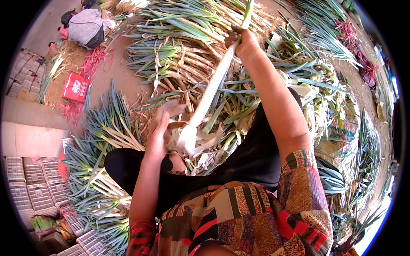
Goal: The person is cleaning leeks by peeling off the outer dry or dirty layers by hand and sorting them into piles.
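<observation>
My right hand (240,41) is closed around the upper part of a long leek-like onion stalk (211,89), whose white shaft slants down to the left. Near the stalk's lower end, my left hand (162,128) is raised and partly blurred, its fingers extended. Beside that hand a thin brownish strip (177,124) crosses towards the stalk; whether it is a peel or a tool I cannot tell. Loose pale peelings (208,140) lie around the lower end, between my folded legs. Beyond my hands, unpeeled stalks (192,60) with soil on their shafts lie in a heap.
Stalks with white shafts (109,185) are piled at my left. Green leaf trimmings (304,76) lie at my right. Further left are plastic crates (38,192), a red box (75,87) and pink strings (93,60). A person in grey (86,27) sits at the upper left.
</observation>
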`<state>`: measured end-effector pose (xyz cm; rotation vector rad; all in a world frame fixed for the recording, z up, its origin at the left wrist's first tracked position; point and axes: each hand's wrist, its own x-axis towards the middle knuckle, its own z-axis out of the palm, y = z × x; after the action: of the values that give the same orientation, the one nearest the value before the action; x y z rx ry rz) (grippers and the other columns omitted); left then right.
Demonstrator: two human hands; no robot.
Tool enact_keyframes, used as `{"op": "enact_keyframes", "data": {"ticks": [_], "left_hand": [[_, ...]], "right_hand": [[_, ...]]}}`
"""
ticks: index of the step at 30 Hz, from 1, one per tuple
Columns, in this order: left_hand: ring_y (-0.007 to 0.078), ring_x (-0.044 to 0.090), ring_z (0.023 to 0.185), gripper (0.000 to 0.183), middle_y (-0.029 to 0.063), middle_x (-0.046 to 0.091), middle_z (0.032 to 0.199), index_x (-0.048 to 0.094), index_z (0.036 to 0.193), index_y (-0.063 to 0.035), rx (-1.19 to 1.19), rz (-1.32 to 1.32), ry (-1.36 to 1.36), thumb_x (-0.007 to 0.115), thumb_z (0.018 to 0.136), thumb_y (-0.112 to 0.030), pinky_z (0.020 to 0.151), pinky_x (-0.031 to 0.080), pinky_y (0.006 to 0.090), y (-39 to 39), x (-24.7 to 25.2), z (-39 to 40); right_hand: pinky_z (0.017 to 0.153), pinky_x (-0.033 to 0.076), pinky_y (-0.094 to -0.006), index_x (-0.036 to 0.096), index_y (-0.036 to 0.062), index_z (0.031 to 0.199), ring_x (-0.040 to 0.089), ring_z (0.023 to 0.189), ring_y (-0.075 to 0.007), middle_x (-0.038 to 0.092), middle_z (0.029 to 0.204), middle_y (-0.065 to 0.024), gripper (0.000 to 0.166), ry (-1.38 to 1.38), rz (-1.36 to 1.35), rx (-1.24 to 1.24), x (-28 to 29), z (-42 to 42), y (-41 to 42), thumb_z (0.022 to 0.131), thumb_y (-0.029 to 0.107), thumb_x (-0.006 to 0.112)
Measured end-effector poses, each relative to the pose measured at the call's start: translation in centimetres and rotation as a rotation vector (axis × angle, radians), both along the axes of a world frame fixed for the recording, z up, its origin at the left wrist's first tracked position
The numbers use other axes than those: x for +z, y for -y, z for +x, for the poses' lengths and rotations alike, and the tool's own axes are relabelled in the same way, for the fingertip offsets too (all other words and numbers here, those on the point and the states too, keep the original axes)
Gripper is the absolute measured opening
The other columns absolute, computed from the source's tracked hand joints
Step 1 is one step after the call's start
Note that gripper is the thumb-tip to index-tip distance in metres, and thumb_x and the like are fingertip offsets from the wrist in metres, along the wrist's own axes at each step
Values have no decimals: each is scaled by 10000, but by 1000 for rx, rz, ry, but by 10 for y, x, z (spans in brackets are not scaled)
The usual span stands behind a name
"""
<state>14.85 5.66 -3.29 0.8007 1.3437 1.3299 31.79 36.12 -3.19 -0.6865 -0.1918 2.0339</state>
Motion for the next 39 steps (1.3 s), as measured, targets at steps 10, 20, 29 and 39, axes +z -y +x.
{"op": "enact_keyframes", "data": {"ticks": [10,20,29,39], "left_hand": [[44,174,354,410,-64,229,457,410,692,-124,-279,-401,955,356,922,-459,331,127,201,29,31,59],[65,186,359,398,-59,236,450,413,666,-143,-279,-409,1063,335,938,-422,350,161,222,54,47,65],[67,195,377,359,-59,235,468,424,692,-143,-220,-379,1098,321,953,-365,362,170,217,72,58,55],[62,205,395,319,-59,231,476,419,711,-142,-181,-376,1116,341,949,-340,368,174,208,84,63,46]], "right_hand": [[375,214,-235,433,57,701,268,390,-68,286,465,52,229,289,12,-80,-16,10,-16,895,168,484],[358,225,-230,470,25,765,286,377,-66,307,457,56,212,315,-79,64,-43,25,-16,895,190,490],[341,251,-233,483,-4,772,303,369,-78,325,473,42,207,361,-117,84,-39,4,-3,885,169,479],[330,261,-231,477,-16,774,291,363,-81,310,464,46,205,374,-111,120,-32,2,4,894,148,447]]}}
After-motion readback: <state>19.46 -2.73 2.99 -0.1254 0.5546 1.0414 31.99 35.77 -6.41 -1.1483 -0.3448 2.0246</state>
